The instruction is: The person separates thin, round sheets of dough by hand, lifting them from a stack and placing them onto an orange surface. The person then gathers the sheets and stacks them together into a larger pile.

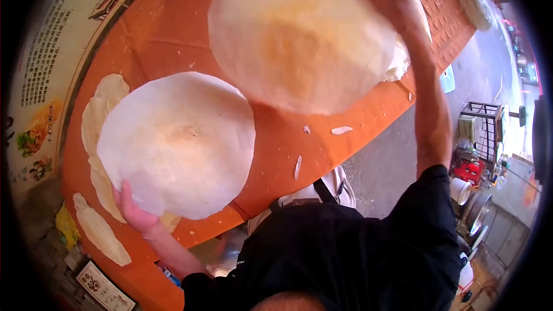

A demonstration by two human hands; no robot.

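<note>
My left hand (137,212) is at the near left edge of a pale round flatbread (178,144), the thumb on top and the fingers hidden beneath. That flatbread lies over more yellowish sheets (106,98) on an orange-covered table (167,29). My right hand (389,0) is closed in a pinch at the far right rim of a second large, thin round flatbread (311,40). Its sheet is somewhat blurred, with a tan patch in the middle. Under its right side, the edges of other pale sheets (398,63) show.
A loose oval sheet (101,230) and small scraps (341,130) lie on the table. A plastic-wrapped bundle (469,0) sits at the far right corner. A printed wall panel (43,69) borders the left. Pots (478,213) and a metal rack (481,129) stand on the right.
</note>
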